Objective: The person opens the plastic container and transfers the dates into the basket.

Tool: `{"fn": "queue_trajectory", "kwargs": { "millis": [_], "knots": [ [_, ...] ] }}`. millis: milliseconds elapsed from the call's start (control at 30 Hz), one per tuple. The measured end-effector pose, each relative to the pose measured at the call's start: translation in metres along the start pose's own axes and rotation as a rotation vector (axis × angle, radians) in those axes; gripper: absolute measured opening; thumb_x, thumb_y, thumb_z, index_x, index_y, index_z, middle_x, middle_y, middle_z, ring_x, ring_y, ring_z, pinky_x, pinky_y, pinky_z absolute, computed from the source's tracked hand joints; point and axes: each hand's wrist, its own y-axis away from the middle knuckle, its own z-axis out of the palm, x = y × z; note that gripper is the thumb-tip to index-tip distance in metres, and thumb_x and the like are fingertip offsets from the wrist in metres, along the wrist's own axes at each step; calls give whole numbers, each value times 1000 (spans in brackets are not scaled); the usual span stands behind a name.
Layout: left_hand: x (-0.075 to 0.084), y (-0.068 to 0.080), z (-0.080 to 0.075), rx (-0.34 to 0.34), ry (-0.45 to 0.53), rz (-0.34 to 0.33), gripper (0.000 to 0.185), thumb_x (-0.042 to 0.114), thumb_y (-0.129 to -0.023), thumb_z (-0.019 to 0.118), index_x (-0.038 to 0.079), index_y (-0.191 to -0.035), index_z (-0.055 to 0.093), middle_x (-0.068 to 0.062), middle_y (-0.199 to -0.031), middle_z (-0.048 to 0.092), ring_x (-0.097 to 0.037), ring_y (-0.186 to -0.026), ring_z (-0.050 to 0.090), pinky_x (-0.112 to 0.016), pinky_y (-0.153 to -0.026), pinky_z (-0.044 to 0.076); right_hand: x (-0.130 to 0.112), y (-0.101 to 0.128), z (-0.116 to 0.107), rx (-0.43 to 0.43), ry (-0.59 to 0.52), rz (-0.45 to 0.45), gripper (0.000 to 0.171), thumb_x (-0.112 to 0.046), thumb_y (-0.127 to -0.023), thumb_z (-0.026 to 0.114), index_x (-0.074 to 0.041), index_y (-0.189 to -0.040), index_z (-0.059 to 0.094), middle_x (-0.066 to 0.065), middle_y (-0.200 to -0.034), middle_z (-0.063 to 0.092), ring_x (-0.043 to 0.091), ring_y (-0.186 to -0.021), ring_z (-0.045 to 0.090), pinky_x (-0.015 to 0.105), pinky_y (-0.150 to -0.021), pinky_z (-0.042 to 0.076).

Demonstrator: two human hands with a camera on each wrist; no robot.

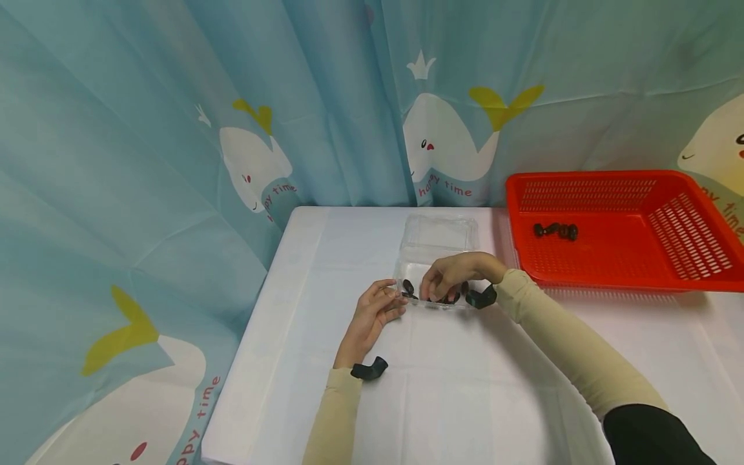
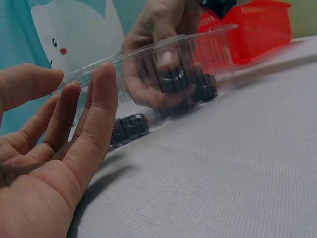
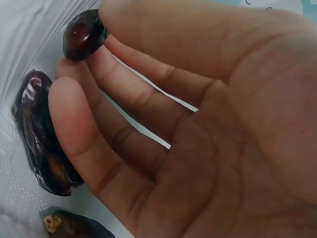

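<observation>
A clear plastic clamshell container lies open on the white cloth-covered surface, its lid folded back toward the blue whale-print curtain. Inside its near tray lie several dark brown, glossy, wrinkled dates.

The right hand reaches down into the tray, its thumb and fingertips pinching one dark, shiny date at its end. In the right wrist view this fruit looks smooth and reddish-brown with a bright highlight; a longer, deeply creased date lies on the tray floor just beside the fingers, and another date with a pale stem scar sits below it.

The left hand rests at the tray's left edge, fingers straight and relaxed, their tips touching the transparent wall. In the left wrist view the dates appear ridged and black through the plastic.

A red perforated plastic basket stands well to the right, holding a few more dark dates.
</observation>
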Motion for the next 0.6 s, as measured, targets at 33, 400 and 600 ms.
{"fn": "queue_trajectory", "kwargs": {
  "millis": [33, 400, 600],
  "knots": [
    [-1, 0, 0, 1, -3, -1, 43, 9, -108, 54, -1, -149, 42, -1, -108, 67, -14, -102, 73, -28, -88, 62, 0, 0, 0, -1, 2, 3, 22, -6, -95, 68, -8, -117, 74, -3, -96, 70, 10, -76, 60, 22, -70, 55],
    [-1, -1, 2, 4, -13, -8, 38, 7, -107, 55, 0, -143, 45, -1, -105, 68, -14, -100, 74, -28, -88, 62, 3, 9, 3, 90, -81, -29, 17, -7, -99, 66, -2, -115, 71, -3, -91, 66, 10, -80, 60, 24, -75, 59],
    [-1, -1, 1, 4, -14, -20, 32, 6, -107, 56, 2, -137, 46, -2, -106, 66, -15, -100, 74, -29, -88, 63, 2, 23, 1, 131, -162, -90, 26, -9, -101, 65, 7, -121, 66, 0, -94, 63, 14, -84, 62, 26, -81, 61]
  ]
}}
